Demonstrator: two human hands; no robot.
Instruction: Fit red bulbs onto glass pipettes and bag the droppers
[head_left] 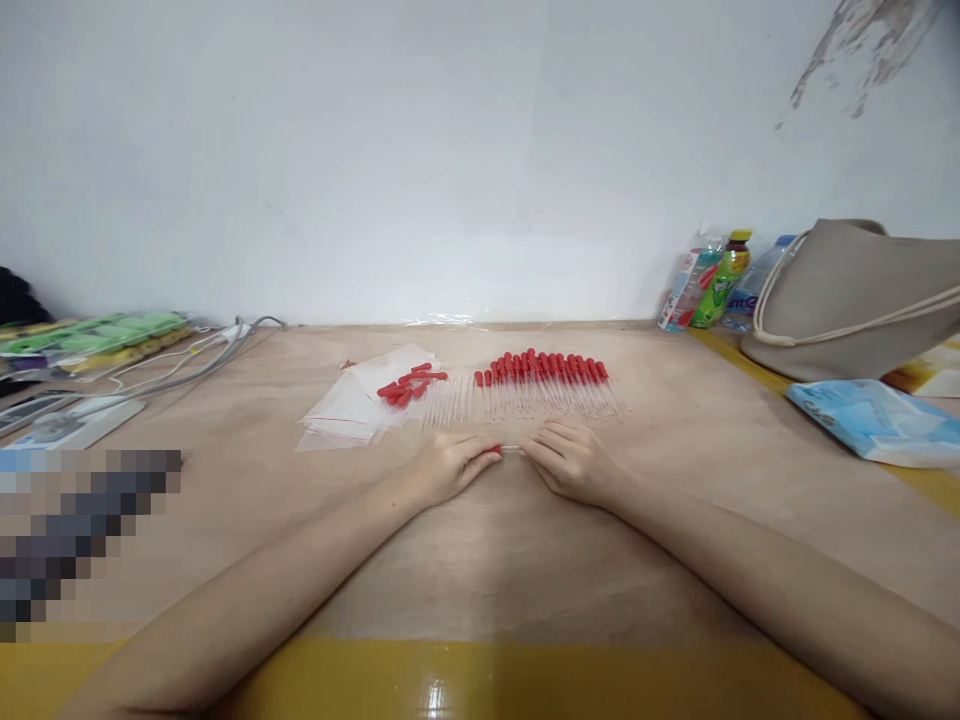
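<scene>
My left hand point(448, 467) is closed on a red rubber dropper bulb point(495, 449), of which only the end shows. Facing it, my right hand point(574, 462) pinches a thin clear dropper tube point(511, 449) that spans the small gap between my hands and meets the bulb. Just beyond my hands lies a row of droppers point(547, 372), red bulbs at the far end and clear tubes toward me. Left of that row are bare clear tubes point(448, 402) laid side by side. Loose red bulbs point(409, 388) lie in a pile on clear plastic bags point(341, 408).
On the left are a power strip point(90, 422) with cables point(187, 375) and green and yellow packs point(112, 335). Bottles point(724, 280), a grey-beige bag point(855, 290) and a blue packet point(877, 420) occupy the right. A white wall point(450, 160) stands behind the table point(420, 570).
</scene>
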